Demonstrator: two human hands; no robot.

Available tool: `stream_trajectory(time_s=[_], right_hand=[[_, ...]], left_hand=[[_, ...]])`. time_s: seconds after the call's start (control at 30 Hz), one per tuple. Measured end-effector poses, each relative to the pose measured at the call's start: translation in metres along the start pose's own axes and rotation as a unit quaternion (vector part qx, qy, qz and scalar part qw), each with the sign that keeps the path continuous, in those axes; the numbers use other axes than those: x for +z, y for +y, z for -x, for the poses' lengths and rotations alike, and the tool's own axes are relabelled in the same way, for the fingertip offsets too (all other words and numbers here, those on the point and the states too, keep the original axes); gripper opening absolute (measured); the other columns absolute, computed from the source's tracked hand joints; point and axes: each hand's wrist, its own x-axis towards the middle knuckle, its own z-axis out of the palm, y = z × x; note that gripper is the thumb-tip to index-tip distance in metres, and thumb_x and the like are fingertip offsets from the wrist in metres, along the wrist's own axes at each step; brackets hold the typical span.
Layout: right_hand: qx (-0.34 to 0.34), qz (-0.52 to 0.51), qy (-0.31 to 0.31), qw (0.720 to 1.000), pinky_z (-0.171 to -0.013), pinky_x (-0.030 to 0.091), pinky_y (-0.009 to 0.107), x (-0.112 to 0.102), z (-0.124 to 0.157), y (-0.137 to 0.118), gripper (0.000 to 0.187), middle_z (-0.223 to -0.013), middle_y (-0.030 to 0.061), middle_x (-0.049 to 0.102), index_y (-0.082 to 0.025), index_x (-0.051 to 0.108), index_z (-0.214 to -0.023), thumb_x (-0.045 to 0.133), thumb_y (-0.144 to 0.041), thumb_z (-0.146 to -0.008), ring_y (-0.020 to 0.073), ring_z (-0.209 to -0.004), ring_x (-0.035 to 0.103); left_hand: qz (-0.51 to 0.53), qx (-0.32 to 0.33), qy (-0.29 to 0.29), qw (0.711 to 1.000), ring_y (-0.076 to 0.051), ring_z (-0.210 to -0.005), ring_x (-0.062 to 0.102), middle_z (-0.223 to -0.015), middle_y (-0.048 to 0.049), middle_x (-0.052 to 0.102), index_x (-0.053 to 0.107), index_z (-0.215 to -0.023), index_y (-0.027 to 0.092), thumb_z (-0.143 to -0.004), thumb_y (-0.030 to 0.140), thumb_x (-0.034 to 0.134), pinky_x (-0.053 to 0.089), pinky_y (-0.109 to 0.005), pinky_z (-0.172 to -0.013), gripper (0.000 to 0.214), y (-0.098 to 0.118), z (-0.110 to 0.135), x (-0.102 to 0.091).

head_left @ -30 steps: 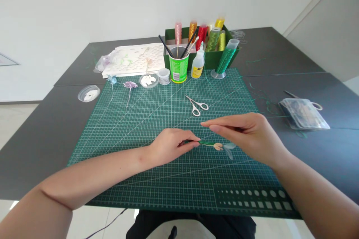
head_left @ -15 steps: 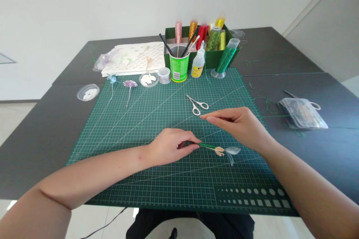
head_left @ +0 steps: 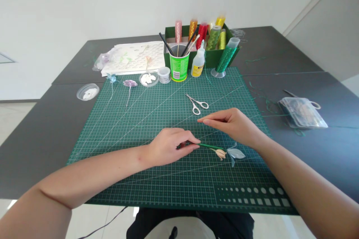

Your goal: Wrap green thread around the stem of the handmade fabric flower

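Using the scissors [head_left: 193,100] as reference; they lie on the green mat [head_left: 126,134], handles towards the person.

Left hand [head_left: 174,145]: nearer the person than the scissors and a bit left. Grip is narrow, thumb and fingers holding a green stem [head_left: 210,146]. Stem points right, so its far end is nearer the person than the scissors, and to their right. Peach flower [head_left: 221,154] at that end, pale blue flower [head_left: 236,153] just past it (can't tell if either touches the mat).

Right hand [head_left: 235,125]: right of the scissors and slightly nearer the person, tips just below the handles, above the stem. Grip is narrow, thumb against fingers (can't tell if a fine thread is in there).

Beyond the scissors: green can [head_left: 178,69], glue bottle [head_left: 198,65], and a green spool [head_left: 227,58] leaning by the box [head_left: 211,61]. Purple flower [head_left: 130,83] is left of the scissors. Clear case [head_left: 304,114] sits well right of them on the desk [head_left: 291,58].
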Motion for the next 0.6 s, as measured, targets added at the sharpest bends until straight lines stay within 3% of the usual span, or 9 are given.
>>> stream_trajectory(time_s=[0.17, 0.33, 0.47, 0.6], right_hand=[[0.014, -0.021, -0.039, 0.999, -0.072, 0.060, 0.034, 0.006, -0.003, 0.011, 0.029, -0.096, 0.0062, 0.083, -0.021, 0.084, -0.101, 0.067, -0.042, -0.091, 0.0251, -0.087, 0.077], [-0.009, 0.005, -0.066, 0.998, -0.062, 0.053, 0.029, 0.005, -0.002, 0.012, 0.032, -0.080, 0.0038, 0.080, -0.020, 0.085, -0.093, 0.067, -0.047, -0.091, 0.0193, -0.071, 0.070], [0.015, 0.013, -0.124, 0.992, -0.062, 0.050, 0.029, 0.000, -0.001, 0.008, 0.036, -0.079, 0.0043, 0.079, -0.021, 0.086, -0.093, 0.066, -0.051, -0.090, 0.0179, -0.069, 0.066], [0.044, 0.019, -0.203, 0.978, -0.059, 0.044, 0.028, -0.004, -0.001, 0.007, 0.044, -0.077, 0.0047, 0.076, -0.018, 0.086, -0.094, 0.065, -0.057, -0.088, 0.0154, -0.065, 0.058]], left_hand=[[-0.001, -0.009, 0.072, 0.997, -0.011, -0.062, 0.067, -0.077, -0.0010, 0.076, 0.073, -0.097, 0.019, -0.097, 0.028, 0.068, 0.053, -0.022, -0.060, 0.010, 0.004, 0.001, -0.002], [0.140, -0.164, 0.148, 0.965, -0.014, -0.075, 0.075, -0.085, -0.0028, 0.080, 0.071, -0.108, 0.018, -0.094, 0.027, 0.071, 0.056, -0.023, -0.067, 0.017, 0.001, -0.006, -0.003], [0.226, -0.247, 0.161, 0.929, -0.012, -0.070, 0.073, -0.085, -0.0036, 0.081, 0.071, -0.110, 0.016, -0.093, 0.027, 0.070, 0.055, -0.022, -0.063, 0.020, -0.009, -0.013, -0.005], [0.240, -0.267, 0.157, 0.920, -0.013, -0.073, 0.074, -0.088, -0.0046, 0.082, 0.073, -0.104, 0.015, -0.091, 0.026, 0.071, 0.057, -0.022, -0.066, 0.017, -0.012, -0.015, -0.006]])
